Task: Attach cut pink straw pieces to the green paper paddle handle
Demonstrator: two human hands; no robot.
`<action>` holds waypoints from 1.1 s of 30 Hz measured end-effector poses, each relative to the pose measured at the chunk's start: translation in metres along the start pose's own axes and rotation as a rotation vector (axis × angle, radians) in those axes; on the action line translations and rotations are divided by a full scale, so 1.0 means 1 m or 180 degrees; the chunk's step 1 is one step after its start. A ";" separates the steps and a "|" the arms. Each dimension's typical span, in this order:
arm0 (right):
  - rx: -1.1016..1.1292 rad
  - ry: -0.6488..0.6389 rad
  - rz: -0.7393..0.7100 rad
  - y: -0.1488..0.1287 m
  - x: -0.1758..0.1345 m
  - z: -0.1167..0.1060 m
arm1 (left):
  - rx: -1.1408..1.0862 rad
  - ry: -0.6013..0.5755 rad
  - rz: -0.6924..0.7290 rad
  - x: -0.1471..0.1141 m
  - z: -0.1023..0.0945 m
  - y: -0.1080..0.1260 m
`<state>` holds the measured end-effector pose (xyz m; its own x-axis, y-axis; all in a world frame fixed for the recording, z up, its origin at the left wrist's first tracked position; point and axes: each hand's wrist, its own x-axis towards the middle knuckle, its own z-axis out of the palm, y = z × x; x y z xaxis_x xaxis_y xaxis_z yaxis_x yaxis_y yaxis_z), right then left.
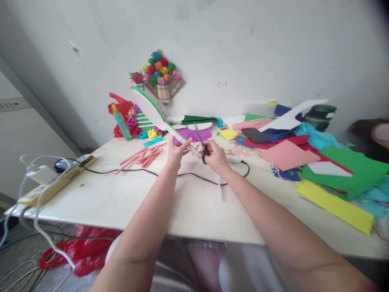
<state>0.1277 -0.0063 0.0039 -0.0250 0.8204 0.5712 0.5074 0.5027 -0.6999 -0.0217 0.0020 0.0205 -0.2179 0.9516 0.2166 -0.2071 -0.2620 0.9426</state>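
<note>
My left hand is closed around the narrow lower part of a long white paddle-shaped piece with a green edge. Its wide end tilts up toward the back left. In my right hand is a pair of black-handled scissors, blades pointing up and away. The right fingertips are also at the narrow end of the paddle-shaped piece; whether they pinch it I cannot tell. Left of my left hand lie several pink rolled sticks. Behind both hands is a purple sheet.
A black cable crosses the white table from a power strip at the left. Coloured sheets, including a green one, cover the right side with a phone. A glue bottle and paper flowers stand at the back left.
</note>
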 end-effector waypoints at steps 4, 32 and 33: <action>0.0328 0.0124 0.0123 0.003 0.003 0.000 | -0.0288 -0.0129 0.0121 0.001 -0.001 -0.002; 0.2225 -0.0496 0.1398 -0.013 -0.006 0.003 | -0.1450 0.0468 -0.0065 0.013 -0.015 -0.008; 0.2218 -0.0568 0.1381 -0.014 -0.008 0.004 | -0.1417 0.0494 -0.0047 0.013 -0.015 -0.008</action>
<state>0.1175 -0.0182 0.0073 -0.1159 0.9811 0.1549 -0.1433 0.1378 -0.9800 -0.0374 0.0141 0.0120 -0.3450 0.9294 0.1316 -0.5927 -0.3244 0.7372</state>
